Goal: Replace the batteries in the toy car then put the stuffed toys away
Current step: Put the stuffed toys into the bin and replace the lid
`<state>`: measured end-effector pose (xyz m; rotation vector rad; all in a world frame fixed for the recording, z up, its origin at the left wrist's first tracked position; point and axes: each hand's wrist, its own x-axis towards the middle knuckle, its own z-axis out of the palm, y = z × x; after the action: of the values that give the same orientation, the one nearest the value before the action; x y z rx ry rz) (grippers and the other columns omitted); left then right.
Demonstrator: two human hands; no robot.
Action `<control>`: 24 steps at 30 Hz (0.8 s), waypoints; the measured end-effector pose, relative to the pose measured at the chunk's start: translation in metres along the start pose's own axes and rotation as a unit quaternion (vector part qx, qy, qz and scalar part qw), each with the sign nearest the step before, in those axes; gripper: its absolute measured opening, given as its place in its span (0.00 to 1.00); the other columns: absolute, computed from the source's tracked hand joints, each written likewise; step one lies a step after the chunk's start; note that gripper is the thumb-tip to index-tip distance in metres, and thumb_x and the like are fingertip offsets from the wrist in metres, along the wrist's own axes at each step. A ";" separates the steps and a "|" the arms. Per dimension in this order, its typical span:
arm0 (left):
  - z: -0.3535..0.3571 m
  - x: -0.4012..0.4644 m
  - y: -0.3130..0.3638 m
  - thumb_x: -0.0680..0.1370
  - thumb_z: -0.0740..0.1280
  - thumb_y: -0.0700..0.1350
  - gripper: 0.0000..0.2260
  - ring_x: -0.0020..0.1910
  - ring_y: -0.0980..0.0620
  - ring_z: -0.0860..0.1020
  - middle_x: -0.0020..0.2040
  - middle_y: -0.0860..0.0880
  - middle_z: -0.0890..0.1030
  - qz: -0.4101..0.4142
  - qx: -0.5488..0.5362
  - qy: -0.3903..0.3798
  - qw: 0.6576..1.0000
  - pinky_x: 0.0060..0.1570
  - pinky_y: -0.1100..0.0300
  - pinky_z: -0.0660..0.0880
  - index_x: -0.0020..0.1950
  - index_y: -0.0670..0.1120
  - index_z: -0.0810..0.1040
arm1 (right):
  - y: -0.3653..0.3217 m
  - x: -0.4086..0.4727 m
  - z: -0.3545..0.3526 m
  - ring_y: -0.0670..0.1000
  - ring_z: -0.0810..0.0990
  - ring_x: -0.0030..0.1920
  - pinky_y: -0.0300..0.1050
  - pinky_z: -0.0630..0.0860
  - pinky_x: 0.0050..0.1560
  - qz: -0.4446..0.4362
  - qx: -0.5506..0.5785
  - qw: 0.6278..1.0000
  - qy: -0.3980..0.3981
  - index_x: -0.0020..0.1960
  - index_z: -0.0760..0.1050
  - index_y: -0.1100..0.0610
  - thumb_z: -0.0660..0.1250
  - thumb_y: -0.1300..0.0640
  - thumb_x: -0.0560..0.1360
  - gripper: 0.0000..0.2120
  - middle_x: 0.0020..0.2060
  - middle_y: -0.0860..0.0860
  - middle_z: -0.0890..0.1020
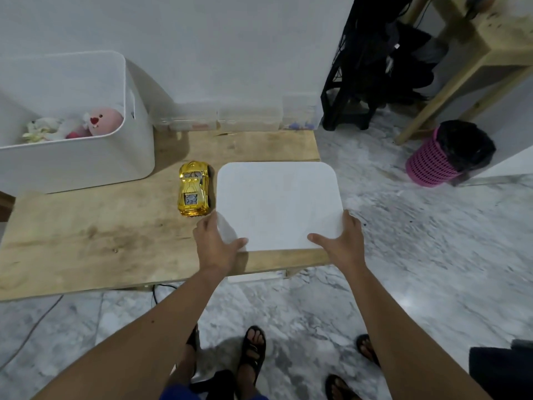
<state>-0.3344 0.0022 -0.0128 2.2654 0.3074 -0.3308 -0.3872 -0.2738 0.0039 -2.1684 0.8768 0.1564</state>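
Gripping the near corners of a white lid point(278, 204), the left hand point(215, 245) and right hand point(341, 241) each clasp it, thumbs on top. The gold toy car point(194, 192) sits on the counter point(86, 241) just left of it; stuffed toys point(80, 125) lie in the white bin point(86, 163).

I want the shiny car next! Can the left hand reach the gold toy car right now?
Probably yes. The left hand sits just in front of the shiny gold toy car with nothing between them, but it must first let go of the flat white plastic lid.
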 end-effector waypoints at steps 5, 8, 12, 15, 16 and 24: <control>0.004 -0.001 0.005 0.68 0.85 0.43 0.48 0.75 0.42 0.59 0.74 0.42 0.62 -0.029 -0.035 -0.035 0.998 0.77 0.50 0.64 0.82 0.42 0.62 | 0.016 -0.005 -0.003 0.57 0.66 0.75 0.53 0.70 0.68 0.005 0.050 0.999 -0.002 0.80 0.61 0.55 0.85 0.51 0.65 0.51 0.75 0.55 0.65; 0.003 -0.010 0.009 0.68 0.85 0.41 0.46 0.75 0.43 0.62 0.74 0.45 0.61 -0.053 -0.081 -0.034 0.995 0.78 0.48 0.65 0.80 0.42 0.64 | 0.022 -0.011 -0.006 0.57 0.67 0.75 0.58 0.71 0.72 0.022 0.079 0.997 0.005 0.82 0.59 0.56 0.85 0.52 0.66 0.53 0.76 0.53 0.64; 0.000 -0.022 0.022 0.68 0.84 0.38 0.45 0.73 0.45 0.67 0.74 0.46 0.62 -0.046 -0.131 -0.030 0.990 0.78 0.48 0.67 0.80 0.43 0.64 | 0.024 -0.024 -0.016 0.58 0.69 0.74 0.61 0.72 0.72 0.026 0.094 0.995 0.019 0.82 0.60 0.55 0.85 0.51 0.66 0.52 0.75 0.53 0.65; -0.013 -0.024 0.037 0.68 0.84 0.37 0.44 0.72 0.45 0.68 0.74 0.46 0.63 -0.013 -0.147 -0.023 0.989 0.77 0.45 0.68 0.79 0.44 0.65 | 0.012 -0.031 -0.029 0.58 0.69 0.73 0.59 0.72 0.72 0.011 0.086 0.996 0.034 0.81 0.59 0.55 0.84 0.50 0.68 0.50 0.74 0.54 0.65; -0.021 -0.022 0.043 0.68 0.84 0.37 0.44 0.72 0.45 0.68 0.74 0.45 0.63 0.002 -0.149 -0.021 0.989 0.77 0.45 0.68 0.79 0.44 0.66 | 0.003 -0.033 -0.034 0.58 0.69 0.74 0.59 0.72 0.72 0.002 0.085 0.996 0.037 0.82 0.59 0.55 0.83 0.49 0.68 0.50 0.75 0.54 0.65; -0.147 0.022 0.097 0.67 0.84 0.39 0.43 0.70 0.50 0.70 0.73 0.45 0.71 0.126 -0.161 0.054 0.977 0.74 0.52 0.67 0.78 0.44 0.68 | -0.138 -0.035 -0.050 0.53 0.74 0.67 0.58 0.76 0.67 -0.123 0.136 0.981 0.067 0.75 0.66 0.48 0.83 0.46 0.67 0.42 0.68 0.49 0.70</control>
<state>-0.2620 0.0533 0.1407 1.9745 0.1164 -0.0227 -0.3337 -0.2269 0.1372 -2.0226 0.6523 -0.2227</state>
